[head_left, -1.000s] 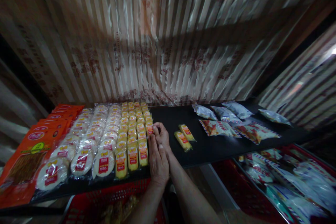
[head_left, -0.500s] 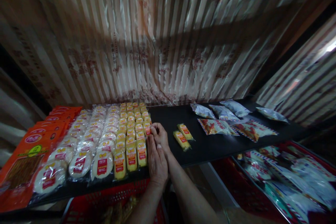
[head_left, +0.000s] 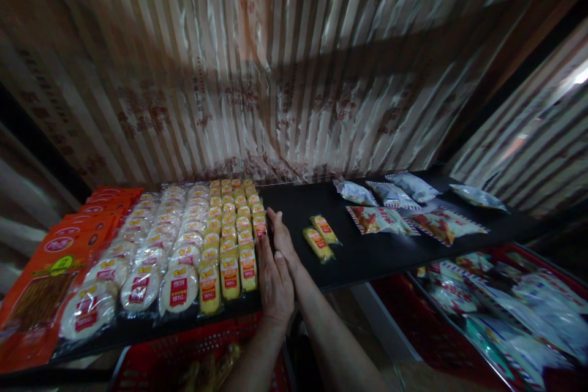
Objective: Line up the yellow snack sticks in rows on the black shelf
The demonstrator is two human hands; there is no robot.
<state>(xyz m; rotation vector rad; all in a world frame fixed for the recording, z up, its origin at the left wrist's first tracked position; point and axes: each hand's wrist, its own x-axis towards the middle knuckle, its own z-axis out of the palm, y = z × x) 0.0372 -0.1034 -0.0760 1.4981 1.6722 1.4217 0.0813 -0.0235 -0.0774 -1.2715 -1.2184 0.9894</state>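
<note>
Rows of small yellow packaged snacks (head_left: 229,275) with red labels stand on the black shelf. My left hand (head_left: 275,285) lies with straight fingers along the right side of the front of these rows. Just beyond it, my right hand (head_left: 283,244) is stretched out beside a yellow pack (head_left: 260,226) in the rightmost row, its fingers extended. Whether the fingertips press on the packs is hard to make out. Two loose yellow packs (head_left: 319,245) lie flat to the right of my hands.
Round white rice crackers (head_left: 179,288) in clear wrappers and orange bags (head_left: 57,257) fill the left of the shelf (head_left: 294,196). Several striped-edge bags (head_left: 381,220) lie at the right. Below are a red basket (head_left: 160,349) and a crate of bags (head_left: 500,312). A patterned curtain (head_left: 275,86) hangs behind.
My right hand has gone from bent, pinching fingers at the rightmost row to straight fingers along its side. My left hand stays in nearly the same place.
</note>
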